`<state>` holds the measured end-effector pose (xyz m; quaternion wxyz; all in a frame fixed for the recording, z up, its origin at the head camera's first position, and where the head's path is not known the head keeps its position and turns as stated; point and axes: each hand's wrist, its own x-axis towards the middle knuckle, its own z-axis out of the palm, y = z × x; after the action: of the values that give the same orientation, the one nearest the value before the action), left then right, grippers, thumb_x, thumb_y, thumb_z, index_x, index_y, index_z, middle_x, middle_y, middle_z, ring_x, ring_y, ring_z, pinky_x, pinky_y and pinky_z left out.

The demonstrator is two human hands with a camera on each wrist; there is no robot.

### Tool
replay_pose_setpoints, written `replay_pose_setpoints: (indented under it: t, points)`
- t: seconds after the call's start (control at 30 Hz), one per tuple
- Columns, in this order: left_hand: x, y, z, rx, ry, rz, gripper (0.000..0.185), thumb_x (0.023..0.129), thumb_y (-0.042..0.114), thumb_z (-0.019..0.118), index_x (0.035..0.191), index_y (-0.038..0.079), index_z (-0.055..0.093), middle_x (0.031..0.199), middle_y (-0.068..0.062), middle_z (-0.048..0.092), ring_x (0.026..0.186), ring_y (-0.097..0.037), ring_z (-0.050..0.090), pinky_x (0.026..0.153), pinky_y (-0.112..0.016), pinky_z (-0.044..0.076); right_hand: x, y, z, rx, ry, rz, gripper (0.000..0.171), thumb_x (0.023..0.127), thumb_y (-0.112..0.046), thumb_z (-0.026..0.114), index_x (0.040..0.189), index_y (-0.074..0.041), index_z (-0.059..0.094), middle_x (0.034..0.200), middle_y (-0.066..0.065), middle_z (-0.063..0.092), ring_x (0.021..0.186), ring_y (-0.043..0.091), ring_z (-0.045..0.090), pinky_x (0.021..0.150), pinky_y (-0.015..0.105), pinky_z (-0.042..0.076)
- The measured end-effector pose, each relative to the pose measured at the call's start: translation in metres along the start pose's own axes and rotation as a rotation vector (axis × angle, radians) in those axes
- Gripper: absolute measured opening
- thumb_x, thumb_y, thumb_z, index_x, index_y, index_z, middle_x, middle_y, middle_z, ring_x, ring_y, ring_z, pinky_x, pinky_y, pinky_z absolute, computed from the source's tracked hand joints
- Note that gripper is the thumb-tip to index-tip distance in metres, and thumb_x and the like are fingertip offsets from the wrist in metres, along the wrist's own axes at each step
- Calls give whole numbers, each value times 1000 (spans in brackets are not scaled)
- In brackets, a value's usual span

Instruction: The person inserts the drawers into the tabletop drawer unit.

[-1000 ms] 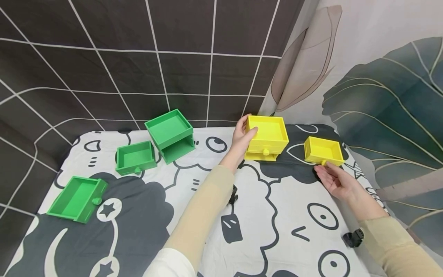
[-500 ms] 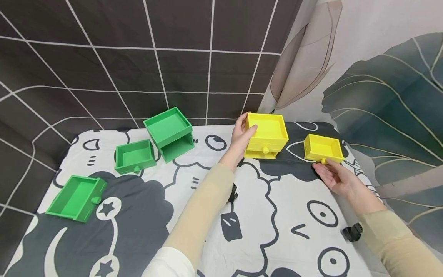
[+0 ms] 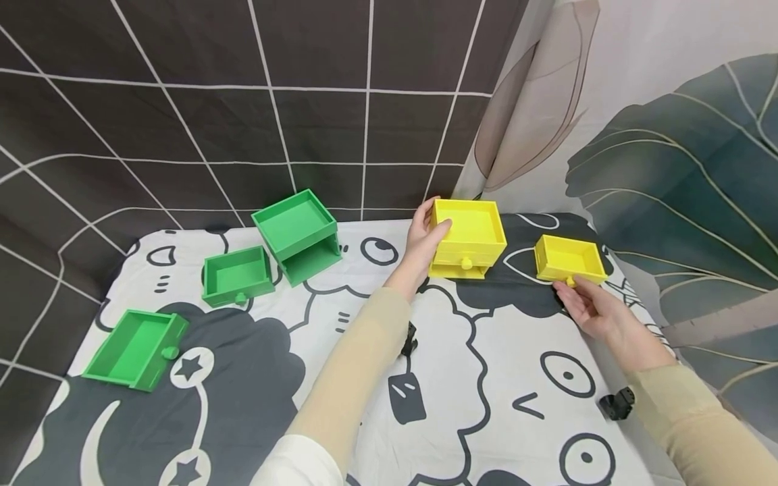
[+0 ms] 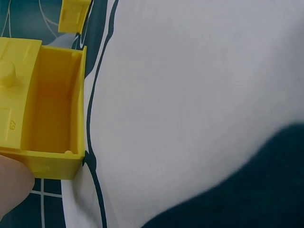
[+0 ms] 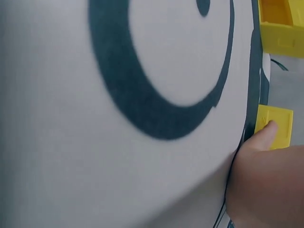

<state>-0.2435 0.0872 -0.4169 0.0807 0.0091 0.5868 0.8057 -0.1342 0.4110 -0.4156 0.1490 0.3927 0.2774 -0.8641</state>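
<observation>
Yellow boxes [image 3: 468, 236] and green boxes [image 3: 298, 233] on a white tablecloth [image 3: 474, 378] printed with black cartoon shapes, before a dark curtain [image 3: 213, 108] with a white grid.

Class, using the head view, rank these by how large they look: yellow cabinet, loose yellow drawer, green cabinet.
1. green cabinet and yellow cabinet: look alike, so no ranking between them.
2. loose yellow drawer: clearly smallest.

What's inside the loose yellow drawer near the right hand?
The small yellow plastic drawer looks empty: its bare yellow floor and walls show from the head camera. The strip of floor just behind its front wall is hidden. The right hand is at its knob.
</observation>
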Motion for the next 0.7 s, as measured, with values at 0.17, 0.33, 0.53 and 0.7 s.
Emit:
replay_pose_setpoints:
  t: [0.17,0.33,0.53,0.7]
  points:
    - [0,-1,0,-2,-4,4,64,101,7,64,160,18,42,165,-5,44,156,-22,41,131,-34,37,-2,2,0,14,16,-21,26,101,-29,72,90,-5,73,90,10,81,90,17,82,95,21,63]
    - [-1,0,1,-13,-7,12,64,101,6,63,160,17,43,165,-6,44,156,-22,41,132,-34,36,-5,6,1,18,28,-37,25,101,-29,74,89,-6,74,89,9,81,88,15,81,94,20,63]
    - [-2,0,1,-14,-8,10,63,101,6,63,160,17,43,164,-6,44,156,-21,41,132,-34,36,-12,15,5,21,12,-23,25,102,-28,72,90,-6,72,90,9,81,88,16,81,95,21,64]
    - [-1,-1,1,-9,-5,7,63,101,7,63,160,18,43,164,-6,44,156,-21,41,131,-33,36,-16,26,10,6,-5,-23,16,100,-24,76,97,-9,72,91,10,81,89,17,81,95,23,64]
